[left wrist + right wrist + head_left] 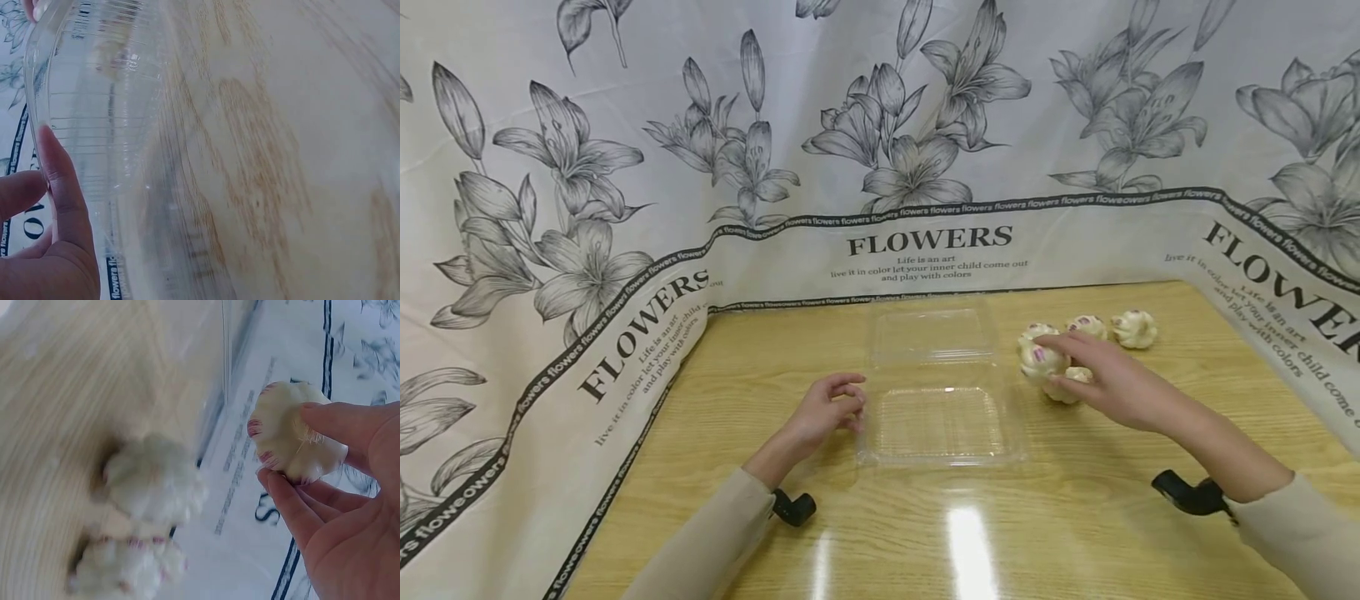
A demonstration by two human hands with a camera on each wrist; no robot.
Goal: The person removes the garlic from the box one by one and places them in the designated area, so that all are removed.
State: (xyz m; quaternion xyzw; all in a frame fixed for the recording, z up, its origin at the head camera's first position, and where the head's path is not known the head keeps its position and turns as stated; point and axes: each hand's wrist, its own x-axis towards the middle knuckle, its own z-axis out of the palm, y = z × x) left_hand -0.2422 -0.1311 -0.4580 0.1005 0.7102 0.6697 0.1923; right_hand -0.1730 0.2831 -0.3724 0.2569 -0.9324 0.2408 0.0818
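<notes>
My right hand [1116,383] grips a garlic bulb [1039,357] between thumb and fingers, raised over the table to the right of a clear plastic clamshell container [940,460]. In the right wrist view the held bulb shows purple streaks and its root end. Partly hidden under that hand lies another garlic bulb [1067,392]. At the left edge of the container is my left hand [820,412]; in the left wrist view its thumb and index finger [65,187] pinch the clear rim. The container lies open, its lid half [928,354] farther back.
Two more garlic bulbs, one nearer [1088,327] and one farther right [1135,329], rest on the wooden table [760,350] behind my right hand. A flower-printed cloth [925,183] hangs around the back and sides.
</notes>
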